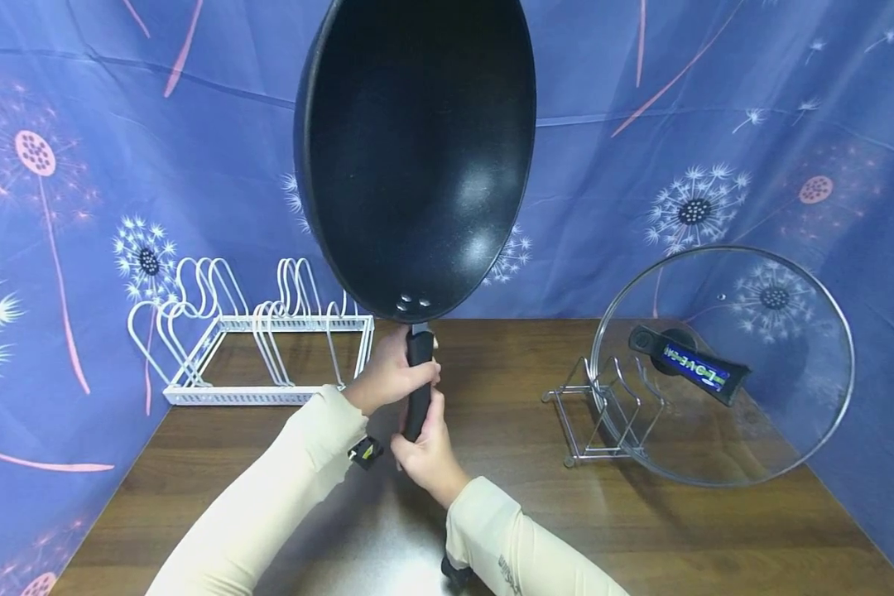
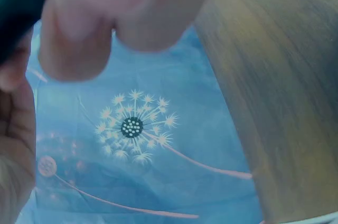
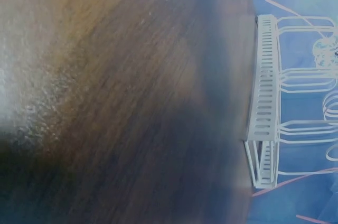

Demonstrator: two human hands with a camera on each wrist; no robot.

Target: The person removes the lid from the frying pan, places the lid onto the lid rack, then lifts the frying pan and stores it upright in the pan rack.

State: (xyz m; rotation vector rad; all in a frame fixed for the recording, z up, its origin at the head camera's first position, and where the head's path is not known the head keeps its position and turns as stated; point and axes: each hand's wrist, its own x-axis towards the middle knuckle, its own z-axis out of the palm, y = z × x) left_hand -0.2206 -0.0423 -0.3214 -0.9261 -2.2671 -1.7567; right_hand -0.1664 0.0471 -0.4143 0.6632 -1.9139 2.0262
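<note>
Both hands hold up a large black wok (image 1: pixel 425 149) by its black handle, its dark inside facing the head camera. My left hand (image 1: pixel 393 370) grips the upper part of the handle, close below the rivets. Lower down, my right hand (image 1: pixel 430 447) is wrapped round the handle's end. In the left wrist view, blurred fingers (image 2: pixel 76 39) and a dark piece of the handle (image 2: pixel 18 18) fill the upper left. The right wrist view shows neither the hand nor the wok.
At the back left stands a white metal rack (image 1: pixel 246 397) with upright loops. On the right, a glass lid (image 1: pixel 782 414) with a black handle leans in a small wire stand (image 1: pixel 588 454). The wooden table (image 1: pixel 492 389) meets a blue dandelion-print cloth (image 1: pixel 588 190) behind.
</note>
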